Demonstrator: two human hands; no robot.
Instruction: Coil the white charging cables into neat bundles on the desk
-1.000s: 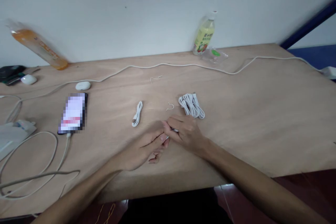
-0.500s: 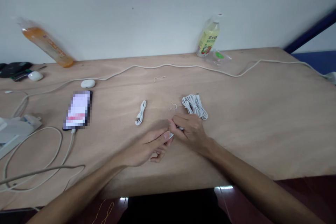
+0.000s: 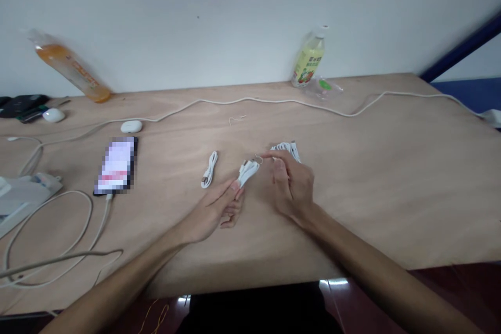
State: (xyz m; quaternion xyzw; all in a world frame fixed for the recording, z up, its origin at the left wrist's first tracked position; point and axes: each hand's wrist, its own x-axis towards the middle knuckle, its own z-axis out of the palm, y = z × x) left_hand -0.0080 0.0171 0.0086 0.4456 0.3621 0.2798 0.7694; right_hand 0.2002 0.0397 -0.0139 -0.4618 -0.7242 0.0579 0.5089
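Note:
My left hand (image 3: 215, 211) pinches a bundled white USB cable (image 3: 248, 171) between thumb and fingers, its connector end pointing away from me. My right hand (image 3: 294, 185) is over the table just to the right, its index finger stretched out and thumb apart, with nothing visible in it. Its fingertip is at a thin white twist tie (image 3: 259, 160); whether they touch I cannot tell. Partly hidden behind that hand lies a pile of coiled white cables (image 3: 286, 146). Another small coiled white cable (image 3: 210, 169) rests to the left.
A second twist tie (image 3: 236, 119) lies farther back. Left of it are a phone (image 3: 115, 164) on a charging cord and a white earbud case (image 3: 131, 126). An orange bottle (image 3: 74, 73) and a yellow-green bottle (image 3: 309, 60) lean by the wall. A long white cord (image 3: 289, 100) crosses the table.
My hands have parted. The left has drawn slightly left, showing the bundled cable, while the right has moved up and right, its index finger extending to the nearer twist tie.

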